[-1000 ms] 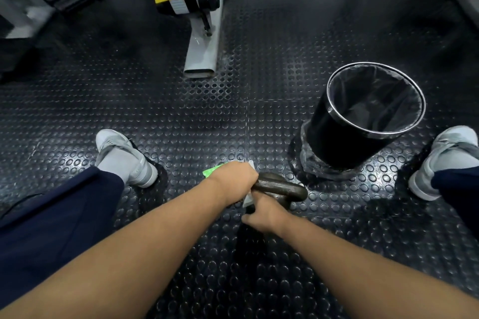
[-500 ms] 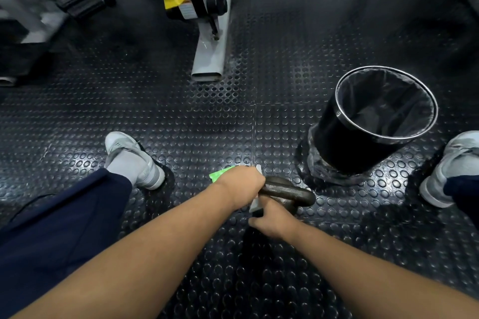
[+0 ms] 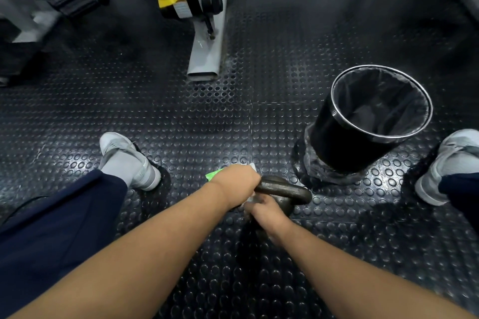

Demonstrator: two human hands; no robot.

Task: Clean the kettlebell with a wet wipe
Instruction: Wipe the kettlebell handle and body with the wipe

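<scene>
The left hand (image 3: 237,182) is closed around the near-left end of the handle of the dark cast-iron kettlebell (image 3: 283,193), and a green-and-white wet-wipe packet (image 3: 214,175) is seen poking out at its 10 o'clock side, apparently pinned in the same grip. The right hand (image 3: 267,215) is curled against the kettlebell's body just below the handle, at 5 o'clock from the left hand; a scrap of white wet wipe (image 3: 247,201) shows between the two hands, and it seems to be pressed under the right fingers, though most of it is hidden. The kettlebell is set on the black studded rubber floor (image 3: 181,124) low in the middle of the view, between the person's spread legs. A black round waste bin with a black liner (image 3: 368,122) stands near it at 2 o'clock, apart from it. A grey sneaker (image 3: 129,160) is planted at 9 o'clock and another grey sneaker (image 3: 448,163) at 3 o'clock, both under navy trouser legs (image 3: 51,228). A grey steel machine foot (image 3: 207,49) lies at 12 o'clock, well apart.
</scene>
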